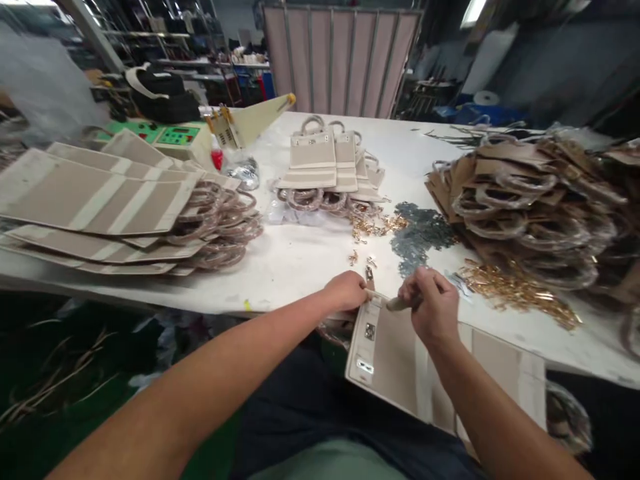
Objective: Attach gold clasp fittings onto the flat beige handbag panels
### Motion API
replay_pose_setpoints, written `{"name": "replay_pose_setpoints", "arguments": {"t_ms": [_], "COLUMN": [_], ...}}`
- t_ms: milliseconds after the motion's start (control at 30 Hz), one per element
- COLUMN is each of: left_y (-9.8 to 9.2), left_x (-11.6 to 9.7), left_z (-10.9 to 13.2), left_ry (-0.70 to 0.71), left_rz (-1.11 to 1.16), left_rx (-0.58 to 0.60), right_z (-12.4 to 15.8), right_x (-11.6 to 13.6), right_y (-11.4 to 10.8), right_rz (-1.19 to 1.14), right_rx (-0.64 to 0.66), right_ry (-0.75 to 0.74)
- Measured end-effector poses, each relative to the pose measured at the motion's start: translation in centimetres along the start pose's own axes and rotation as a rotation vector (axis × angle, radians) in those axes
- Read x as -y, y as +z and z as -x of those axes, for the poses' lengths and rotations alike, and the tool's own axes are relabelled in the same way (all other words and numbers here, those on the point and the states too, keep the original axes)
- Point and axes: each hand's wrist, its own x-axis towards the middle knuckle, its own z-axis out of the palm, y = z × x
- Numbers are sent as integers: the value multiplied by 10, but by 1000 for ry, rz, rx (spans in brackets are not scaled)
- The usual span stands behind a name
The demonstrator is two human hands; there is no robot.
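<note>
A beige bag panel (397,353) lies tilted across my lap and the table's front edge, metal fittings along its pale border strip. My left hand (347,291) pinches the panel's upper corner, close to a small metal piece (369,273). Closed in a fist, my right hand (433,303) grips a short pale stick-like tool (397,305) whose tip points at the border strip; its exact kind is hidden by the fingers. A wrapped round handle (567,417) sticks out at the panel's far right end.
Stacked beige bag panels (115,193) lie left, more panels (313,160) at the middle back. Gold fittings (520,293), dark metal plates (420,233) and a pile of brown pieces with wrapped handles (520,193) are on the right. A green-panelled machine (177,137) stands back left.
</note>
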Motion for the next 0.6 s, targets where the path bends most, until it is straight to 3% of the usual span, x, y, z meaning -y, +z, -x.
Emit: {"name": "replay_pose_setpoints", "arguments": {"t_ms": [200,400,500,600], "left_y": [-1,-1,0,1], "left_x": [5,4,6,7], "left_z": [-1,-3,-5,-8], "left_ry": [-12,-8,-18,-23], "left_rz": [9,14,52,133], "left_rx": [-35,-34,-30,-46], "right_z": [0,-9,-5,3], "right_x": [-4,-8,-11,-11], "right_y": [9,10,20,37], "right_rz": [-288,-416,-375,-95], "right_rx": [-76,-109,-47,126], "right_ry": [117,205,174,79]}}
